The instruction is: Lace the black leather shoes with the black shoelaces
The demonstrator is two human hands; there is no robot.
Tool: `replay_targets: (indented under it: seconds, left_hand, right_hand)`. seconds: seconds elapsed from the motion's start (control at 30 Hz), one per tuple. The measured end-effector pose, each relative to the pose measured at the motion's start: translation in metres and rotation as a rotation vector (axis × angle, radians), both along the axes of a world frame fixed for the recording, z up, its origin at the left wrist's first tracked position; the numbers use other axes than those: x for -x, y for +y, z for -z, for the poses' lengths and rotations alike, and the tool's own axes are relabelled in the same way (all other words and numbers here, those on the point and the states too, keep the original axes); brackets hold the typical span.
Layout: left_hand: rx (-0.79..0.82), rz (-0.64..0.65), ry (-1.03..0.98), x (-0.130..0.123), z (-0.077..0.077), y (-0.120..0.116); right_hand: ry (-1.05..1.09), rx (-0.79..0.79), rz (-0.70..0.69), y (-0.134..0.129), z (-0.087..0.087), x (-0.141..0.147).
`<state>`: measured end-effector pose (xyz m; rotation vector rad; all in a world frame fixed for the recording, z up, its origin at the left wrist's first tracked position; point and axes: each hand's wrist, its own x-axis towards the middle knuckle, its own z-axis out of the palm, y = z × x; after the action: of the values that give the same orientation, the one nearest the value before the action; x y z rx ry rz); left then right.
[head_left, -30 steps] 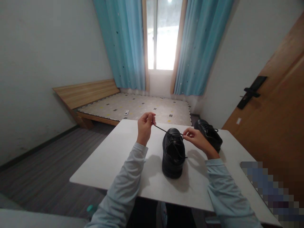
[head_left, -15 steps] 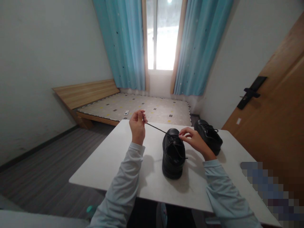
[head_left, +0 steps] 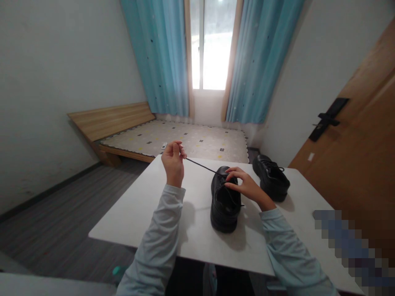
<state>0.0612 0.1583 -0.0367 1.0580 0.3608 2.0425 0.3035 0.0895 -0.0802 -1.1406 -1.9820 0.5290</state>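
A black lace-up shoe (head_left: 224,216) stands on the white table, its opening towards me. My left hand (head_left: 173,158) is closed on the end of a black shoelace (head_left: 202,165), raised to the left of the shoe. That lace runs taut down to the eyelets at the toe end. Over the lacing is my right hand (head_left: 243,185), thumb and fingers apart, their tips at the laces. Whether a strand lies between them is too small to tell. Another lace end sticks out at the shoe's right side.
The matching black shoe (head_left: 273,181) stands further back on the right of the white table (head_left: 132,213). Behind the table is a bed (head_left: 182,133) with a small white object (head_left: 164,145) on it. A wooden door (head_left: 354,135) is at the right.
My left hand has moved slightly left and up, with more lace drawn out. My right hand has shifted left, from the shoe's right edge onto the lacing.
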Motion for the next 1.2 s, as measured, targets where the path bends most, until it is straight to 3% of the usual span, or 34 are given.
replay_targets:
  seconds: [0.17, 0.3, 0.5, 0.63, 0.7, 0.93, 1.2]
  left_hand:
    - [0.047, -0.075, 0.134, 0.004, 0.012, 0.012]
    - [0.086, -0.049, 0.444, -0.001, 0.024, 0.018]
    - [0.101, 0.250, 0.924, -0.017, 0.036, 0.013]
    - [0.110, 0.496, 1.067, -0.025, 0.042, 0.009]
    - [0.130, 0.549, 1.107, -0.028, 0.044, 0.007]
    - [0.143, 0.599, 1.104, -0.031, 0.046, 0.006]
    - [0.082, 0.403, 1.227, -0.033, 0.041, 0.001]
  right_hand:
    - [0.012, 0.008, 0.008, -0.001, 0.000, 0.002]
    - [0.079, 0.023, 0.019, -0.001, 0.000, 0.006]
    - [0.095, 0.060, 0.060, 0.001, -0.002, 0.007]
    - [0.075, 0.074, 0.058, 0.002, -0.003, 0.008]
    - [0.075, 0.072, 0.057, 0.003, -0.003, 0.009]
    - [0.050, 0.081, 0.050, 0.005, -0.001, 0.011]
    - [0.046, 0.054, 0.046, 0.006, 0.001, 0.012]
